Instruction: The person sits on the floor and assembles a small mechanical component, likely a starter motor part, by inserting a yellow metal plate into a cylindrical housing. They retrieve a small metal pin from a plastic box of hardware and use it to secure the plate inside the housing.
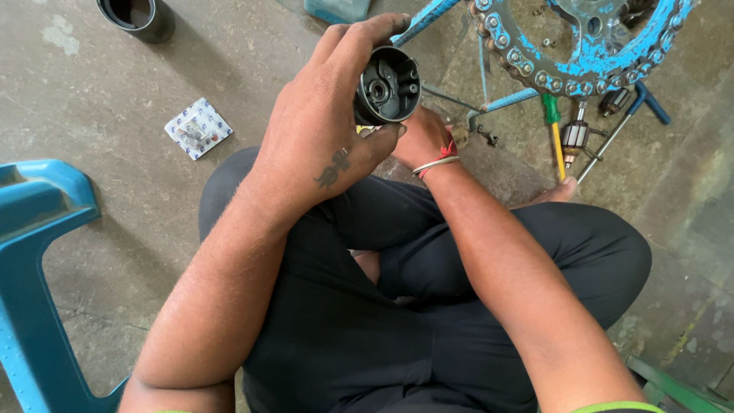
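On the concrete floor (115, 92), at about ten o'clock from the person's hands, lies a small square blister pack (198, 128), white with blue print and a clear bubble over small metal parts. At twelve o'clock, cut off by the top edge, stands the corner of a pale blue box (336, 9).

The round metal housing (388, 86) is held up in front of the person's crossed legs, near the top middle of the view. It is a dark grey cup, open end facing up toward the camera, with a bearing hole and cast ribs showing inside.

The left hand (321, 130) wraps it from the nine o'clock side, thumb under the rim and fingers (367, 34) curled closed over the top edge, gripping firmly. The right hand (420, 138) sits just behind and below the housing at five o'clock, a red and white thread band on the wrist; its fingers are hidden by the housing, so I cannot tell how far they are closed or whether they touch it.

Farther out at two o'clock is a blue-painted sprocket (589, 46) with its chain. Below it lie a green and yellow screwdriver (554, 130) and a copper-wound motor rotor (575, 138). A black cylinder (138, 17) stands at eleven o'clock, and a blue plastic stool (30, 260) at eight o'clock.
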